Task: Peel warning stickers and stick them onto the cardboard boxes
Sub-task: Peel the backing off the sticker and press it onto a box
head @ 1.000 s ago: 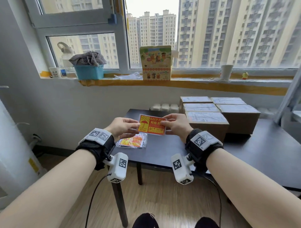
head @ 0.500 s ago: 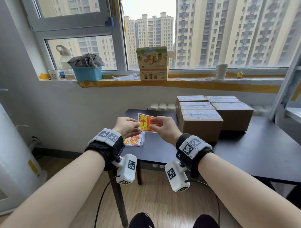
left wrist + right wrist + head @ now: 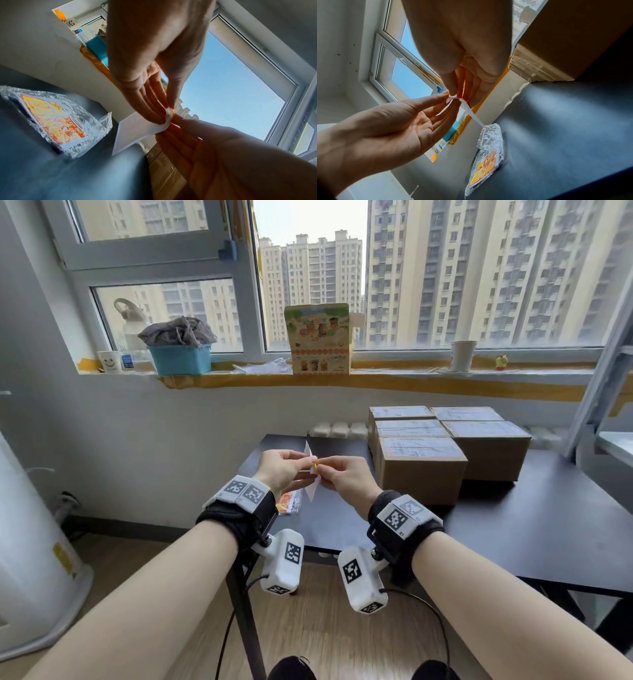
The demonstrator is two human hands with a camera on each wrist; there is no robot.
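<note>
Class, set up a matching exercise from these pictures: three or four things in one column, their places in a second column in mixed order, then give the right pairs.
Things:
1. sticker
2. bag of stickers
3. cardboard boxes
4. paper cup

Places:
A. on the windowsill
B. lying flat on the table's left part
C. pinched between both hands
D. grouped on the table's right part

Pairs: 1-C, 2-B, 3-D, 4-A

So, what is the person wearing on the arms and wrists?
Both forearms are bare, without sleeves. Each wrist has a black strap topped by a white block with square black-and-white markers. Under each wrist hangs a white camera unit with similar markers, and a thin black cable runs down from it.
</note>
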